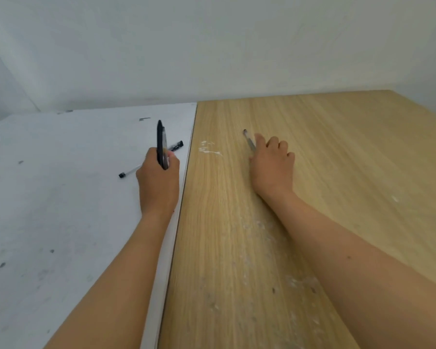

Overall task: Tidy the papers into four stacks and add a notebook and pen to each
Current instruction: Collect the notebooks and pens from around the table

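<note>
My left hand (pixel 159 177) grips two pens (pixel 161 142) upright, one black and one clear, above the white table (pixel 61 197). Beneath that hand a clear pen with a black cap (pixel 129 171) lies on the white surface, and another black-capped pen (pixel 177 146) pokes out to the right behind it. My right hand (pixel 272 162) rests on the wooden table (pixel 337 159) with fingers curled over a clear pen (pixel 248 139), whose tip points away from me. No papers or notebooks are in view.
The white table and the wooden table meet along a seam (pixel 184 187) running away from me. White paint smears (pixel 208 149) mark the wood near the seam. A pale wall (pixel 212 46) stands behind both tables.
</note>
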